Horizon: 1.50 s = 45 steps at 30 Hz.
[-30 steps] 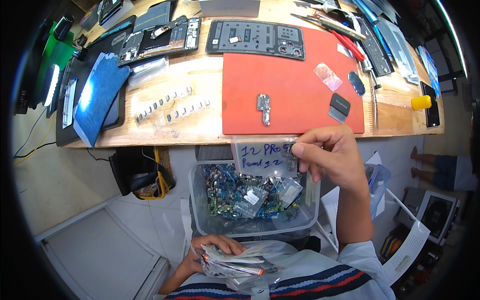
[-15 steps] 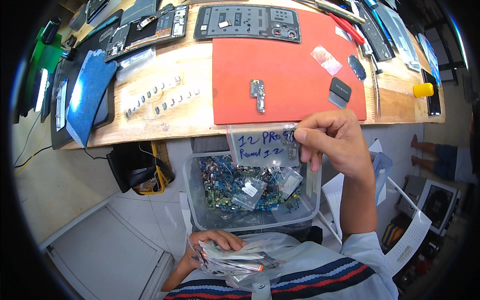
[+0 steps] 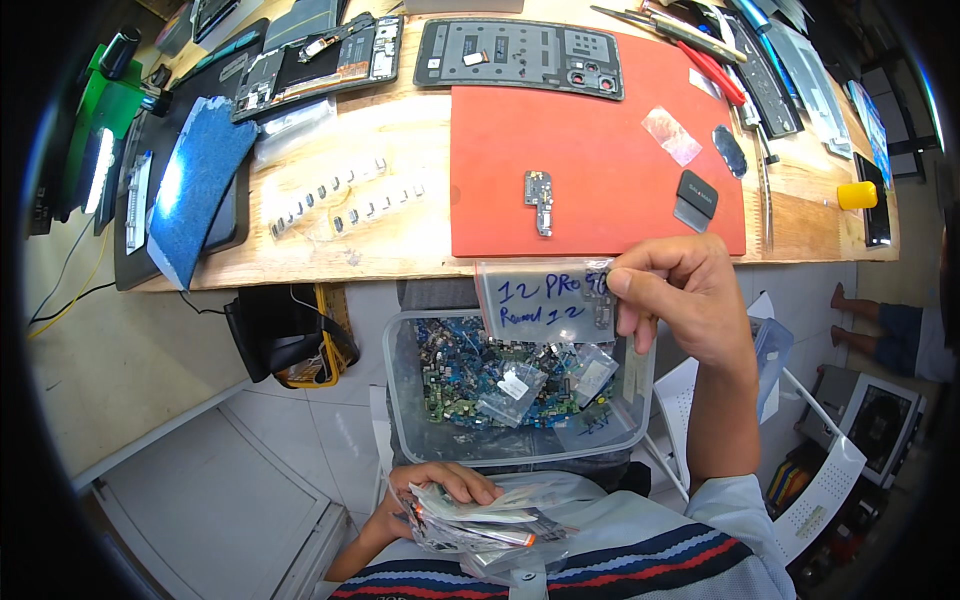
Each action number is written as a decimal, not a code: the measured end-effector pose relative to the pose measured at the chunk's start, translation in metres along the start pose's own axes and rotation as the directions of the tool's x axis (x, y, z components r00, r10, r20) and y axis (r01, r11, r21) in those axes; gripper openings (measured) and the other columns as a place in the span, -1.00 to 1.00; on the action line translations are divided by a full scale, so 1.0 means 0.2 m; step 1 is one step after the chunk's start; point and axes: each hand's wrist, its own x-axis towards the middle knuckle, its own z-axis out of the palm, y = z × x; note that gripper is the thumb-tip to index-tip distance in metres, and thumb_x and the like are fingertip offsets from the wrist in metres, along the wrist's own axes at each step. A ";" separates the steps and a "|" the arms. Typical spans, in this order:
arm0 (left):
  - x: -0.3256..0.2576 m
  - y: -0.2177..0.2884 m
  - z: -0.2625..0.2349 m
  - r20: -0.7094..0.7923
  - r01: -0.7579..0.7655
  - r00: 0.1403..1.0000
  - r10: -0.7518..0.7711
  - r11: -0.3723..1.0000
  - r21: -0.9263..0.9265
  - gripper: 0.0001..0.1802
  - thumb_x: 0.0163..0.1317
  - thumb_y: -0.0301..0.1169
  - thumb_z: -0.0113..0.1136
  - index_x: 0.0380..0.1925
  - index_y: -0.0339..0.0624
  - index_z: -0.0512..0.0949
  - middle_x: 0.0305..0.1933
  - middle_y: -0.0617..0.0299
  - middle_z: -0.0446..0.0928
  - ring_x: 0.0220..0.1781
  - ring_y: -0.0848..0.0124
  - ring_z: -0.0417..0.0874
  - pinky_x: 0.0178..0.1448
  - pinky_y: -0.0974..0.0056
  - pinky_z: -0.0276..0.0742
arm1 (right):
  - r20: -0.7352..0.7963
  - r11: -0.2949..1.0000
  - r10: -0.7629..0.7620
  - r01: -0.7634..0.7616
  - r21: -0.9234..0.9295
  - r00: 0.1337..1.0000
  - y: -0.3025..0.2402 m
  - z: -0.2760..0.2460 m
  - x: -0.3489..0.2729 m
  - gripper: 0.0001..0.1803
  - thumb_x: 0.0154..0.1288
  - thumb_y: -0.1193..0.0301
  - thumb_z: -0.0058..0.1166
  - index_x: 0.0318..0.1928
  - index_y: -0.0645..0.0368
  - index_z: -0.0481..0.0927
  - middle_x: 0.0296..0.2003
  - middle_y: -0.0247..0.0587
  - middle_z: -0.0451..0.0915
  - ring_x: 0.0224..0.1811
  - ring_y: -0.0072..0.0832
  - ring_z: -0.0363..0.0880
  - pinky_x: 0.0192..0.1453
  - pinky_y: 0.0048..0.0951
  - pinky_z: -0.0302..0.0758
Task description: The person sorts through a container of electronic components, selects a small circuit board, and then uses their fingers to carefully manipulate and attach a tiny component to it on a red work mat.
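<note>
My right hand [image 3: 680,300] pinches the right edge of a small clear plastic bag [image 3: 545,300] with blue handwriting, holding it up above a clear plastic bin [image 3: 410,420] full of small blue circuit boards and more little bags. My left hand [image 3: 425,495] rests low against my lap, gripping a stack of similar small bags [image 3: 480,525]. On the red mat [image 3: 600,140] of the wooden bench above lies one small circuit board [image 3: 538,200].
On the bench lie a dark phone frame [image 3: 520,55], opened phones [image 3: 320,60], a blue cloth [image 3: 195,190], rows of small parts [image 3: 340,200], tools [image 3: 700,50] and a yellow cap [image 3: 857,195]. A black bag [image 3: 290,335] sits under the bench. Another person's legs [image 3: 890,320] show at right.
The view has shifted slightly, so the bench sits higher in frame. My right hand still holds the labelled bag over the bin; my left hand keeps the stack.
</note>
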 end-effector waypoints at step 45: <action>-0.01 0.02 0.01 -0.044 0.020 0.999 -0.018 0.999 0.041 -0.37 0.10 -0.25 0.74 0.08 -0.36 0.68 0.12 -0.29 0.72 0.35 -0.28 0.69 0.54 -0.45 0.49 | 0.011 1.000 0.001 -0.001 0.021 1.000 -0.01 0.00 0.01 -0.83 0.52 0.53 0.26 -0.19 0.41 0.80 -0.55 -0.17 0.74 -0.68 -0.62 0.64 -0.61 -0.63 0.52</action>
